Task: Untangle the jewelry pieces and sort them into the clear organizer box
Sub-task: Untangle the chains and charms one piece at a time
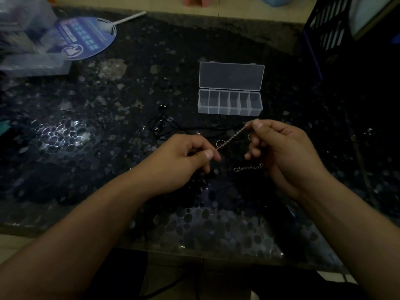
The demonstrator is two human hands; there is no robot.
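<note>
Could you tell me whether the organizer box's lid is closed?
No, the box lies open, its lid folded back flat on the table behind the compartments.

taut silver chain (231, 137), open organizer box (230, 102)

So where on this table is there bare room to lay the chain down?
Bare patches: right of the organizer box toward the blue crate, and between fan and box. Crowded: around both hands, with black cords, rings.

organizer box (230, 103) open, black cord (160, 124) left
</note>
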